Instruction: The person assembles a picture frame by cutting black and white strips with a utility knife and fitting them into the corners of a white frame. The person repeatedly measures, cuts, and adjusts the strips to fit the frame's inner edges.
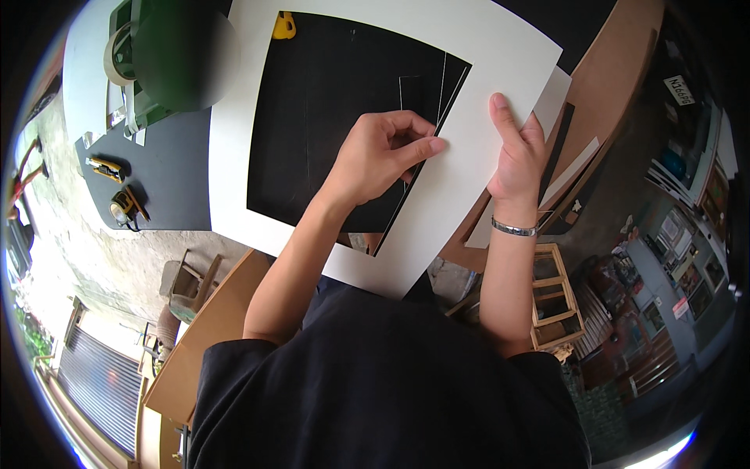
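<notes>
Mat board (500, 62): a large white card with a rectangular window cut out, laid flat on the dark worktop (168, 168); its near corner overhangs the worktop edge toward the person.
Window: the black surface is seen through the opening; thin pale lines are visible near the window's right edge.
Left hand (383, 152): closed in a pinch, thumb pressed against curled fingers, set at the right inner edge of the window; whether a small blade or only the card edge is pinched cannot be told.
Right hand (516, 152): laid flat on the right border of the mat board, fingers extended and not gripping, the card held down by them; a metal bracelet (513, 227) is worn at the wrist.
Step in hand: judged to be work along the inner right edge of the window, the card being steadied meanwhile.
Next move calls for: steady downward pressure from the flat hand and a controlled travel of the pinched hand along the edge, so that the card is not shifted on the worktop.
Other items: a yellow tool (283, 26) at the window's far edge; a roll of tape (117, 53) beside a green object (176, 55) at far left; two small yellow-and-black tools (105, 166) (123, 208) on the worktop's left part.
</notes>
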Action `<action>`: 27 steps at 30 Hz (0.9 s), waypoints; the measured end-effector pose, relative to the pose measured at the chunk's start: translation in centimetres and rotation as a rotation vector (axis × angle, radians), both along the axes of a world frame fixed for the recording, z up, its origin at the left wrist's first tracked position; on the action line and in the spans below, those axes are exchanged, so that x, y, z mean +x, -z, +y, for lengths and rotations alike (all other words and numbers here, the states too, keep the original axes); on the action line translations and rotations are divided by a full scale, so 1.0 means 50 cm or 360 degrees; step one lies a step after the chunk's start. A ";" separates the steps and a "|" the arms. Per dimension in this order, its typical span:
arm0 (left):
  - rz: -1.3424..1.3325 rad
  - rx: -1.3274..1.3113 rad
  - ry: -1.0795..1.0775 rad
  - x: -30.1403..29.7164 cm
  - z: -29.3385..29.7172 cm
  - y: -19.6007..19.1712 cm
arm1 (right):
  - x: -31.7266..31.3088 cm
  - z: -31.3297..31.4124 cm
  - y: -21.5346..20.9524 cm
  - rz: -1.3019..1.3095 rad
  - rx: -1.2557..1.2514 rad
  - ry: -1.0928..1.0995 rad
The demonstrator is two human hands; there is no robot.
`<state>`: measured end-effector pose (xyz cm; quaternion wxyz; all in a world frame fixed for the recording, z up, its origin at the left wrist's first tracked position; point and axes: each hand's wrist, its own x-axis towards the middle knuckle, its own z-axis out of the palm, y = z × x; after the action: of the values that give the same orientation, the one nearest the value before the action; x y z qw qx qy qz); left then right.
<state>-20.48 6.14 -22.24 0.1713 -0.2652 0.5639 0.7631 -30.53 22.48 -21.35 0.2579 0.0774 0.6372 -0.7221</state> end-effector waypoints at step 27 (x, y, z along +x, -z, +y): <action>0.0006 0.0190 -0.0253 0.017 -0.028 -0.039 | 0.300 0.050 0.152 -0.0872 -0.1077 0.0287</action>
<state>-19.63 4.72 -20.29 0.1245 -0.2969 0.4948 0.8072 -15.51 24.96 -28.94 0.3640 0.2324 0.2640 -0.8624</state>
